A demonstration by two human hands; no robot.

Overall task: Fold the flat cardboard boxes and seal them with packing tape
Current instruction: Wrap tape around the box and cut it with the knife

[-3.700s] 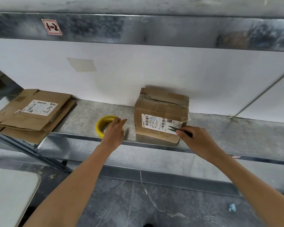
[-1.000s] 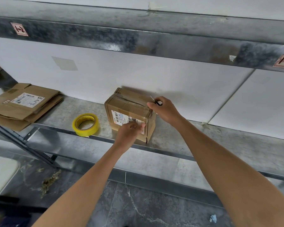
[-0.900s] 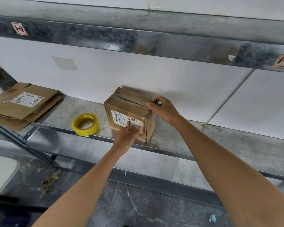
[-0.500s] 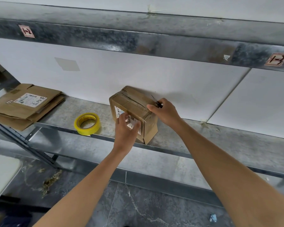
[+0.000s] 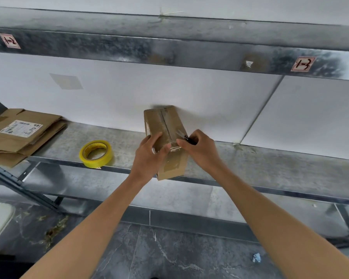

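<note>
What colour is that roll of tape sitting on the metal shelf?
Yellow. The tape roll lies flat on the shelf, seen best in the head view.

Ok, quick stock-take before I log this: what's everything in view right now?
shelf: one, grey metal, against the white wall
cardboard box: one, brown, taped, at the shelf's front edge
tape roll: one, yellow, on the shelf left of the box
flat cardboard: one stack, brown, shelf's left end
scissors: one, black-handled, at the box's top right
labels: two, red-and-white, upper beam
paper scrap: one, pale, floor at right
left hand: grips the box's near top edge
right hand: holds scissors, against the box
</note>
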